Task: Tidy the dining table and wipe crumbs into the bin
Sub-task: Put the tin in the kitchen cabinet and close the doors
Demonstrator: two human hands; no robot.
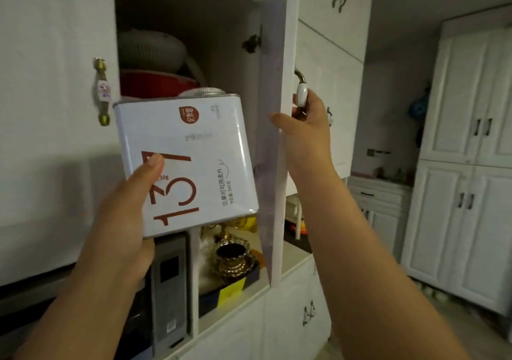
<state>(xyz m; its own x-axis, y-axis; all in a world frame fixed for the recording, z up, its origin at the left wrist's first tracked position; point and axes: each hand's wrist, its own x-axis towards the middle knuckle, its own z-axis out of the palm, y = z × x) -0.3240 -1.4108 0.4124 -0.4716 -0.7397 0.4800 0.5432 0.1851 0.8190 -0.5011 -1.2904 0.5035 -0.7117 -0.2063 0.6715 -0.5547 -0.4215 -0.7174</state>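
A white square tin (pixel 191 149) with red "137" lettering and a round lid is raised in front of an open wall cupboard. My left hand (pixel 130 207) grips the tin at its lower left corner, thumb on the front face. My right hand (pixel 307 118) holds the white and brass handle (pixel 301 94) of the cupboard door (pixel 273 138), which stands swung open, edge towards me. Neither the dining table nor a bin is in view.
Inside the cupboard sit a white round appliance (pixel 151 48) and a red container (pixel 155 84). Below, a counter niche holds a grey device (pixel 169 290), a gold ornate cup (pixel 232 257) and a yellow note (pixel 231 290). White cabinets (pixel 457 193) line the right side.
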